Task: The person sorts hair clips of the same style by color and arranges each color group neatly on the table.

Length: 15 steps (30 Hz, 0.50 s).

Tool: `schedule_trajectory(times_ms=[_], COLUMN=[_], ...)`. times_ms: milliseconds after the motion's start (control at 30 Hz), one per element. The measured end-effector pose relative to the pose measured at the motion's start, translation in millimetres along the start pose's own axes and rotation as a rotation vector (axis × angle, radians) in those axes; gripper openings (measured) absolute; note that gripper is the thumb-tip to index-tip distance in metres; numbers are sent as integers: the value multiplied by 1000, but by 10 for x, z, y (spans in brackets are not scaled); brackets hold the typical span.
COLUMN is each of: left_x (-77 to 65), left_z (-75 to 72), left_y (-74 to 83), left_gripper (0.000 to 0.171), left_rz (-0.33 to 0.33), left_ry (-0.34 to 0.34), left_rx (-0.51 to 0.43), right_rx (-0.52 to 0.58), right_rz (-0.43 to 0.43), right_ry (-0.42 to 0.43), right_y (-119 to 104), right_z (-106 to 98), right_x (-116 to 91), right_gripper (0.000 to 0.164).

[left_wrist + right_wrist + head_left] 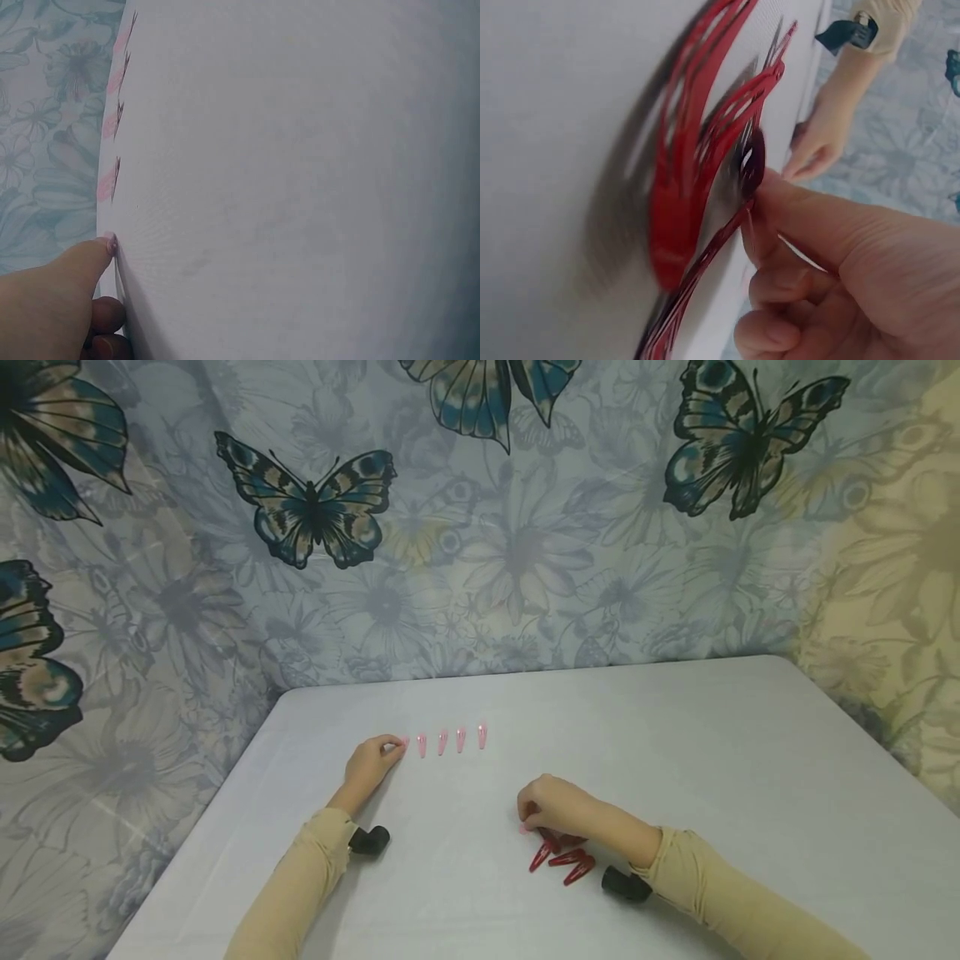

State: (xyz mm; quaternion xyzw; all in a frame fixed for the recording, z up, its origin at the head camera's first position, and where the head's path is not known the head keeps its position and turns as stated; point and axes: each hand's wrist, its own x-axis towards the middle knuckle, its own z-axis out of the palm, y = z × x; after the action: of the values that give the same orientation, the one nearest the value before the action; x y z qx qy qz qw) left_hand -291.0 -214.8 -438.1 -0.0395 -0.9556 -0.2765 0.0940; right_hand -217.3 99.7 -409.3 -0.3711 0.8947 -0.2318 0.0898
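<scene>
My left hand pinches a small pink snap hair clip between thumb and finger, at the left end of a row of pink clips. In the left wrist view, the held clip shows at the tips of the thumb and finger. My right hand is over a loose pile of red snap hair clips, thumb and forefinger pinching at a red clip. A dark red clip lies against those fingertips. Something pink shows beside the right fingertips, partly hidden.
A white-covered table bears all the clips. Behind it hangs a butterfly-and-flower patterned cloth. Black wrist-worn devices stick out from both sleeves, the right one close beside the red clips.
</scene>
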Motion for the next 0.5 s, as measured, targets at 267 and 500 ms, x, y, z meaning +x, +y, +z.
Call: schedule_trajectory(times_ms=[267, 500], left_x=[12, 16], left_z=[16, 12], left_y=[-23, -26], left_gripper=[19, 19], left_rz=[2, -5], left_ry=[3, -3], left_rx=[0, -7], right_rx=[197, 309], right_rz=[-70, -45], right_ry=[-10, 4], right_y=[173, 274], right_z=[-8, -25], right_x=[-7, -10], right_gripper=[7, 7])
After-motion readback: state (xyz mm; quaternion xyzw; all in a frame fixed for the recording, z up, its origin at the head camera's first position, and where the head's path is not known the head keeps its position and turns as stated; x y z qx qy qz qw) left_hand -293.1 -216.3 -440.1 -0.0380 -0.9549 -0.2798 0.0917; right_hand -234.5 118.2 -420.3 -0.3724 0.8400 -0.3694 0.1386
